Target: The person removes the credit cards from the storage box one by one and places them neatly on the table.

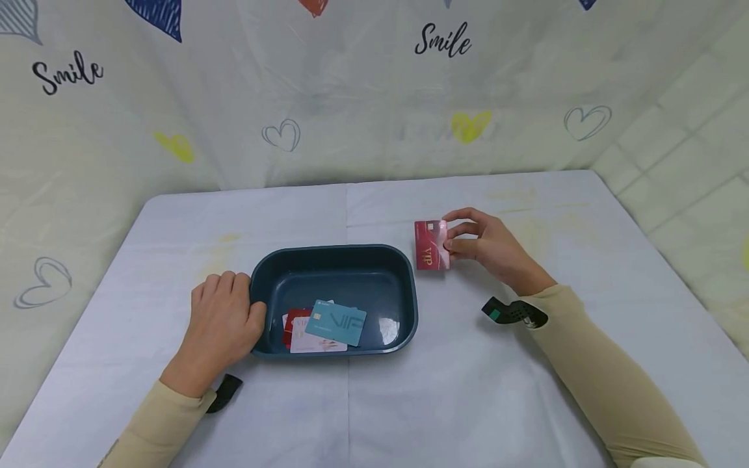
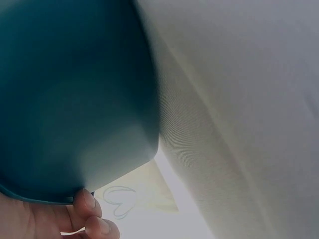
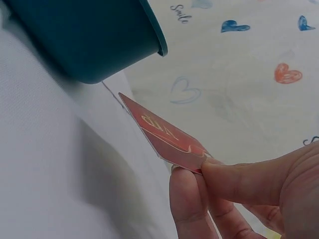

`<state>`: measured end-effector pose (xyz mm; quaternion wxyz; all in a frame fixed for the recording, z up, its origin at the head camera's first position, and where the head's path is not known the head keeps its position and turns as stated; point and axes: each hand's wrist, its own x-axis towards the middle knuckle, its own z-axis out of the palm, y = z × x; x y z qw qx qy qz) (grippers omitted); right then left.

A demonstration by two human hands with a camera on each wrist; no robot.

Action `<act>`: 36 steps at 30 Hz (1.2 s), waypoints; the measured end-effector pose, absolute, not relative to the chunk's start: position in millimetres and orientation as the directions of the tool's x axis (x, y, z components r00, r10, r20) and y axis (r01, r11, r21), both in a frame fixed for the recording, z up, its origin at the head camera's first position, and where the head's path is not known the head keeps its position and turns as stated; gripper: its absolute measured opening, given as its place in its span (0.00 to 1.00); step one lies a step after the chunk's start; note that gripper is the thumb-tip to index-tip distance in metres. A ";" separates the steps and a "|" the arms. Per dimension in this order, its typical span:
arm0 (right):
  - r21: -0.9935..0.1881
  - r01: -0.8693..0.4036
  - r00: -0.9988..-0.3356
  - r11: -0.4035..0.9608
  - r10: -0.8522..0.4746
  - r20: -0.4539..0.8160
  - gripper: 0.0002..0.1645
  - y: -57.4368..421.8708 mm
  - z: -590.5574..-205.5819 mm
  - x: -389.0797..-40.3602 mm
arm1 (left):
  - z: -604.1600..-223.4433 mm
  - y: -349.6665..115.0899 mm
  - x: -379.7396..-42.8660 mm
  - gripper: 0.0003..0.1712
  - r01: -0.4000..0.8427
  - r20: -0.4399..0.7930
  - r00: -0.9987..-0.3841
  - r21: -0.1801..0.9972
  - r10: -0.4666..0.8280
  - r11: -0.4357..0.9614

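Note:
A red VIP card (image 1: 430, 246) is pinched by its right edge between the thumb and fingers of my right hand (image 1: 488, 246). In the right wrist view the card (image 3: 164, 134) is held above the white cloth, its shadow falling below. My left hand (image 1: 225, 318) grips the left rim of a dark teal plastic basin (image 1: 333, 257); the left wrist view shows fingertips (image 2: 89, 199) curled at the rim. Inside the basin lie several overlapping cards: a blue VIP card (image 1: 336, 323) on top, a pale pink card (image 1: 313, 338) and a red card (image 1: 289, 325) partly covered.
A white cloth (image 1: 374, 409) covers the table, with its far edge in front of a hanging backdrop (image 1: 363, 84) printed with hearts and "Smile". Black wrist straps (image 1: 515, 312) with devices sit at both sleeves. The basin stands left of the held card.

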<state>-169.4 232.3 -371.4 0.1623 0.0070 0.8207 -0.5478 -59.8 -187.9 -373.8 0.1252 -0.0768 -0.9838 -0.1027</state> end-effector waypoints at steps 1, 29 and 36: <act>-0.893 0.196 -0.945 0.405 -0.165 -0.282 0.28 232.8 -373.9 -170.3 | -374.3 -188.0 -59.8 0.08 0.176 0.262 -0.957 0.183 0.125 0.967; -0.853 0.245 -0.920 0.460 -0.167 -0.354 0.32 231.5 -392.7 -177.8 | -374.1 -187.7 -62.1 0.08 0.165 0.235 -0.965 0.195 0.117 0.967; -0.835 0.249 -0.917 0.491 -0.159 -0.366 0.33 230.9 -392.4 -177.5 | -374.7 -188.5 -62.3 0.08 0.173 0.241 -0.963 0.203 0.122 0.964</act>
